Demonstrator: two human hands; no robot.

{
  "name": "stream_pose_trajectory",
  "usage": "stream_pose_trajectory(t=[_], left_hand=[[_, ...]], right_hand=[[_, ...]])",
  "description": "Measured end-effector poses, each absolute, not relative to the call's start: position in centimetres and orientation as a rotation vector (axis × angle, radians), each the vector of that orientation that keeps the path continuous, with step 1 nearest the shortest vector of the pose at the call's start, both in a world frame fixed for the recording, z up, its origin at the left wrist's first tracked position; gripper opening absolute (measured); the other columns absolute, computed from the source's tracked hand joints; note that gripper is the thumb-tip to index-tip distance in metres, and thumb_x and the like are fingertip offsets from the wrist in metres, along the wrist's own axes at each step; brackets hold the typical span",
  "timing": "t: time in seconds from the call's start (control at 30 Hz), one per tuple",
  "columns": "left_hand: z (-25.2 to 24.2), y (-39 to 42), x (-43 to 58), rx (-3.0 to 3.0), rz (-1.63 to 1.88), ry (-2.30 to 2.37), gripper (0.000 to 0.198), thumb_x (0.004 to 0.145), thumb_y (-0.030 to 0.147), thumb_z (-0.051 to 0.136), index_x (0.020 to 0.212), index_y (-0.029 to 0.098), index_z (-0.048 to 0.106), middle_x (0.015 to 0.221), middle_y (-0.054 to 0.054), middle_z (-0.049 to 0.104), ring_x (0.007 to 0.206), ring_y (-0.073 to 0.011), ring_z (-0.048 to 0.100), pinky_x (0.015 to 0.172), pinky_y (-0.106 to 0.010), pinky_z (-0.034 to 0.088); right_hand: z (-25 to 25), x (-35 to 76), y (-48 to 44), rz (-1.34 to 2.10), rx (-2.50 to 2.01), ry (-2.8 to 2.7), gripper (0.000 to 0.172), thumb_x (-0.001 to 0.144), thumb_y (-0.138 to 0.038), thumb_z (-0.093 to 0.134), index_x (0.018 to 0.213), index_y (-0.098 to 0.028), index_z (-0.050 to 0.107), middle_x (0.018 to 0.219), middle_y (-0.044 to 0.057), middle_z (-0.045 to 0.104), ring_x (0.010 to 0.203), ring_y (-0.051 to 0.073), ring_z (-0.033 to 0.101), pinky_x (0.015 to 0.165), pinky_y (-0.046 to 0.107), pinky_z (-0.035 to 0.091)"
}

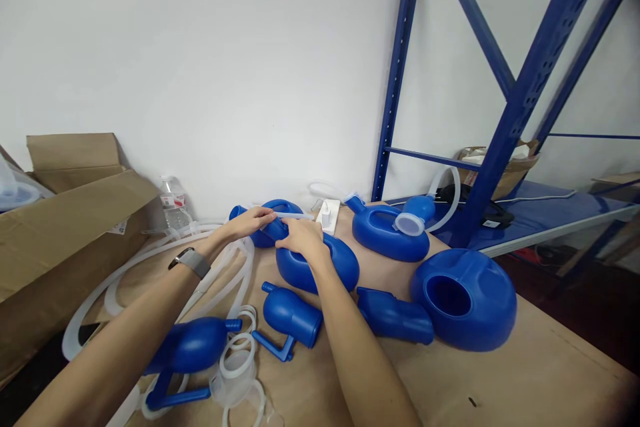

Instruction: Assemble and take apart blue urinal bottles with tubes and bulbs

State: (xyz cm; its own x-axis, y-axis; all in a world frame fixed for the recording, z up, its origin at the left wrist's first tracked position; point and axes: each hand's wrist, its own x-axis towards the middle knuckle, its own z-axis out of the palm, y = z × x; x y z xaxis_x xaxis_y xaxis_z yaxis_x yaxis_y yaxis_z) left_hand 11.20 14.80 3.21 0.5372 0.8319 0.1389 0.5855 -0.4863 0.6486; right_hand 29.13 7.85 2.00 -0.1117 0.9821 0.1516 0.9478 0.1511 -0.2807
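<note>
My right hand [303,239] is closed on a blue urinal bottle [345,263] lying on its side, its fingers wrapped over the handle near the neck. At that bottle's mouth, my left hand [256,220] has its fingers pressed together; a thin white strip [295,216] runs out from the fingertips. My fingers hide whether the left hand grips the strip or the neck. Right behind lies a second blue bottle [283,205]. In front are a blue spouted piece [293,313] with a hinged arm and a similar blue piece [193,345] under my left forearm.
Clear tubing [240,273] and white rings [237,363] lie at left, beside an open cardboard box [75,233] and a water bottle [173,203]. To the right are a capped blue bottle [380,237], a blue neck piece [395,317], a wide-mouthed blue container [490,300] and a blue rack [530,60].
</note>
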Motion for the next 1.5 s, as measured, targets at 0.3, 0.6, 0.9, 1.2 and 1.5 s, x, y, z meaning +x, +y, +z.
stream_pose_trajectory(t=[0.3,0.6,0.9,1.2,1.5], left_hand=[[3.9,13.7,9.3,2.127,0.549,1.095,0.049,0.077,0.07,0.067,0.076,0.02,0.065,0.073,-0.002,0.059,0.072,-0.0195,0.054,0.068,-0.031,0.05],[6.6,11.0,5.5,2.216,0.56,1.226,0.053,0.081,0.072,0.059,0.064,0.022,0.052,0.062,0.001,0.046,0.061,-0.0168,0.042,0.06,-0.03,0.04],[4.1,-0.8,6.7,2.527,0.115,1.088,0.029,0.091,0.049,0.061,0.076,0.024,0.063,0.077,-0.003,0.066,0.07,-0.0205,0.057,0.066,-0.031,0.042],[3.6,-1.7,8.3,2.439,-0.146,0.921,0.022,0.085,0.041,0.075,0.091,0.02,0.069,0.088,0.0,0.07,0.075,-0.0158,0.061,0.067,-0.026,0.043],[5.7,9.6,10.6,2.743,0.294,1.601,0.035,0.095,0.015,0.044,0.123,0.017,0.065,0.114,-0.013,0.07,0.097,-0.0257,0.067,0.085,-0.036,0.052]], right_hand=[[2.2,29.5,7.7,0.234,-1.725,-2.239,0.051,0.078,-0.049,0.079,0.128,-0.04,0.072,0.121,-0.001,0.078,0.118,0.028,0.07,0.095,0.035,0.05],[2.8,30.4,7.2,0.311,-1.654,-2.267,0.065,0.075,-0.046,0.083,0.138,-0.041,0.067,0.125,-0.002,0.077,0.121,0.028,0.069,0.099,0.035,0.048],[2.5,30.7,7.6,0.354,-1.637,-2.282,0.072,0.077,-0.047,0.084,0.145,-0.037,0.061,0.131,-0.001,0.075,0.126,0.028,0.067,0.103,0.037,0.049],[2.7,32.2,8.2,0.545,-1.391,-1.957,0.056,0.09,-0.042,0.073,0.143,-0.026,0.064,0.141,0.007,0.068,0.13,0.028,0.064,0.108,0.036,0.048],[1.2,35.2,9.7,0.568,-1.766,-1.752,0.057,0.093,-0.044,0.064,0.142,-0.016,0.065,0.14,0.017,0.067,0.13,0.034,0.063,0.108,0.04,0.046]])
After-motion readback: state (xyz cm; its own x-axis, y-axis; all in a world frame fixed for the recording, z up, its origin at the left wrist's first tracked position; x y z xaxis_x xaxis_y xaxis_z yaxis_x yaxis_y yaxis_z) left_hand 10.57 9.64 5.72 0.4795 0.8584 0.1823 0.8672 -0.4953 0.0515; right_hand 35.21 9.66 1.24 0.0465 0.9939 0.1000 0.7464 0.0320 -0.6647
